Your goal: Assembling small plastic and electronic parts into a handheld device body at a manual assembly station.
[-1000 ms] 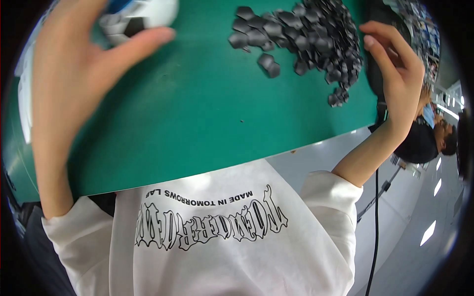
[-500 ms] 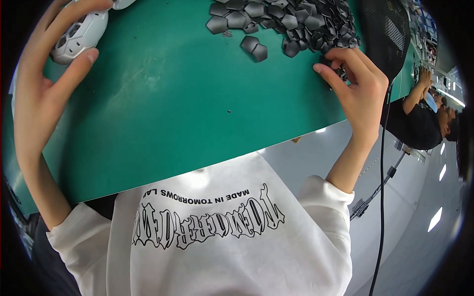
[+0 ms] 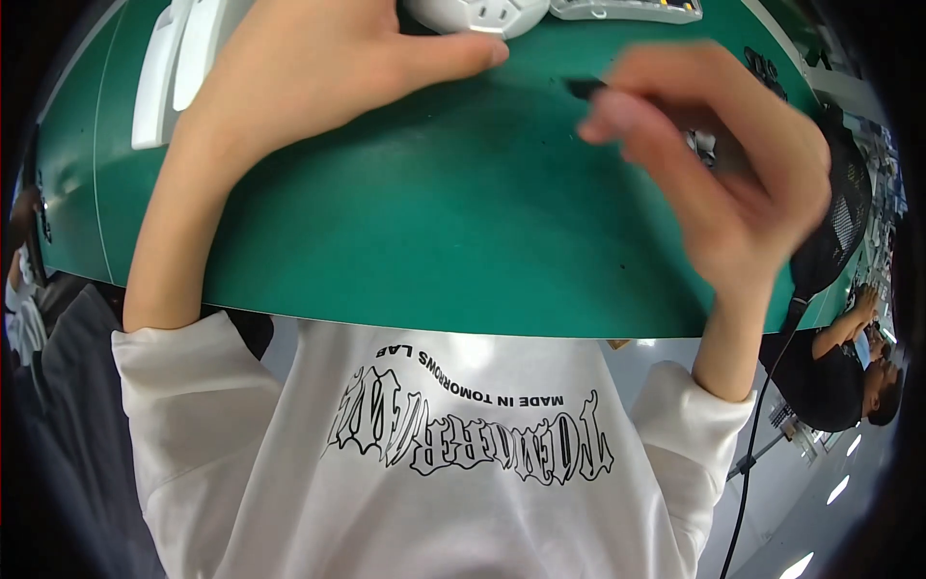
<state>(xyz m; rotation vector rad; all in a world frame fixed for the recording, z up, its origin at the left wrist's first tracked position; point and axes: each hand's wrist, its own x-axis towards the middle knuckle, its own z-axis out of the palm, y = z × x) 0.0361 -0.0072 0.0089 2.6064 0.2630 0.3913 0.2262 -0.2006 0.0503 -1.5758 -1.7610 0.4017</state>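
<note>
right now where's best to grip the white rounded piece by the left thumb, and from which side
Probably its curved near edge, from the left: the white rounded piece bulges outward there, and the left hand has its thumb alongside. The far side is cropped.

Bright ceiling lights (image 3: 838, 489), blurry right hand (image 3: 762, 154), strong edge distortion.

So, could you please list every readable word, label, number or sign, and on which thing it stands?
White shirt: a small curved line of black lettering, upside down here; I do not copy wording.
Same shirt: one large, ornate word outlined in black; not copied.
Black piece in the right hand: too blurred to show any lettering.
White shell by the left hand: no lettering I can make out.
</note>
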